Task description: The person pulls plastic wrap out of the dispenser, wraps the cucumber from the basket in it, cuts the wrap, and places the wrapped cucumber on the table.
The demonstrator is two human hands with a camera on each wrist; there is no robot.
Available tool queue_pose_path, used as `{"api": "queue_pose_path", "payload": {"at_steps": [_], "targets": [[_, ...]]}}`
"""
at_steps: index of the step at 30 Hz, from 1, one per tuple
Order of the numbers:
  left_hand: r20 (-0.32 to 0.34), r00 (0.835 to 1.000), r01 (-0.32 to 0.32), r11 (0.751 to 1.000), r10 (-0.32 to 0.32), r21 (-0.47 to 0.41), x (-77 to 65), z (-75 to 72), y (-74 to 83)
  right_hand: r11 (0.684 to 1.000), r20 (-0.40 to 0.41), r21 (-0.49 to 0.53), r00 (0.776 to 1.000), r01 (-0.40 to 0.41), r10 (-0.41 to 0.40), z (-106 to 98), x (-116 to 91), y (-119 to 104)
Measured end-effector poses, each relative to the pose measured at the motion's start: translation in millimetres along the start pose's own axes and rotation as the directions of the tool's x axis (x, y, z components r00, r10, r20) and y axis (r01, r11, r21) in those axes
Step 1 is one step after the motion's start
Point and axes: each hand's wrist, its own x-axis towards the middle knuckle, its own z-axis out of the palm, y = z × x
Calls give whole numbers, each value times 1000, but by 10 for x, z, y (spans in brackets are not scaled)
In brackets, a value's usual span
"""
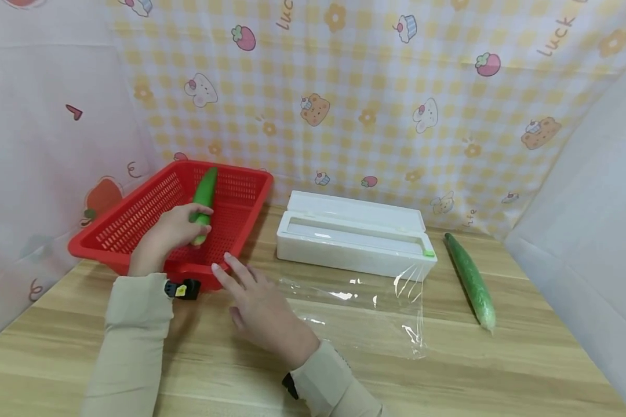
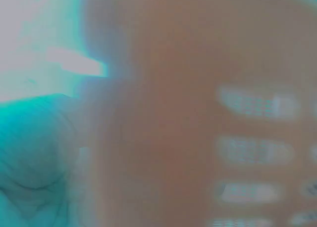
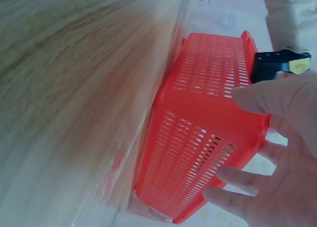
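Left hand (image 1: 171, 233) clamped on a cucumber (image 1: 206, 188), thumb and fingers round its near end, inside the red basket (image 1: 251, 202); right hand (image 1: 266, 310) has fingers straight and spread at the basket's near right corner, can't tell if touching. Count: two cucumbers, the other (image 1: 469, 279) far right on the table (image 1: 532, 353); one basket; one white box (image 1: 334, 252), lid up; one clear film sheet (image 1: 365, 318).
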Motion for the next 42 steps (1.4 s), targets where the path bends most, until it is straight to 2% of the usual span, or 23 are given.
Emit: {"api": "queue_pose_path", "payload": {"at_steps": [7,11,15,17,19,21,23,25,27,29,30,32,33,34,35,36,38,40,41,42], "targets": [[-33,997,-72,997,71,-29,-188,-65,284,997,-26,-72,999,-40,38,25,10,-4],[-20,987,-161,987,161,-14,-309,-73,453,996,48,-90,998,-28,33,26,22,2],[14,961,-274,961,275,-40,-437,-52,587,998,134,41,990,-43,37,-111,-14,77],[39,945,-321,945,324,-66,-490,-34,629,986,123,141,990,-93,76,-271,-59,161],[66,929,-357,930,363,-89,-527,-8,663,956,64,253,989,-147,135,-476,-128,284],[92,914,-385,917,394,-103,-546,28,696,914,-15,337,969,-226,245,-684,-220,437],[116,893,-423,899,435,-114,-539,78,723,857,-99,428,927,-288,361,-858,-330,628],[150,872,-452,884,466,-119,-522,132,747,785,-143,507,863,-356,484,-993,-460,836],[194,844,-480,866,500,-140,-498,193,770,713,-166,569,792,-409,587,-1086,-591,1056],[246,814,-494,850,526,-181,-479,268,800,628,-146,632,725,-455,673,-1158,-728,1263],[276,803,-488,849,528,-203,-471,307,819,575,-120,671,697,-468,707,-1188,-799,1351],[330,773,-481,839,543,-253,-463,393,861,483,-62,733,660,-479,748,-1220,-944,1513],[353,757,-481,834,550,-270,-460,437,879,440,-27,760,652,-479,758,-1223,-1015,1584],[377,738,-482,828,560,-287,-453,485,901,400,9,784,654,-474,756,-1220,-1094,1654],[399,720,-484,823,568,-298,-447,531,921,357,42,818,665,-451,745,-1210,-1165,1719],[419,702,-489,818,575,-303,-441,575,938,312,70,855,687,-415,723,-1192,-1233,1785],[454,672,-500,811,585,-304,-423,663,961,247,104,903,738,-350,667,-1153,-1351,1905],[482,650,-503,808,587,-305,-394,740,973,211,119,928,781,-307,613,-1128,-1455,1997],[492,645,-502,810,585,-305,-376,775,976,208,121,932,797,-296,592,-1123,-1501,2031],[499,641,-503,810,584,-302,-355,808,975,230,127,922,807,-310,577,-1124,-1544,2058]]}}
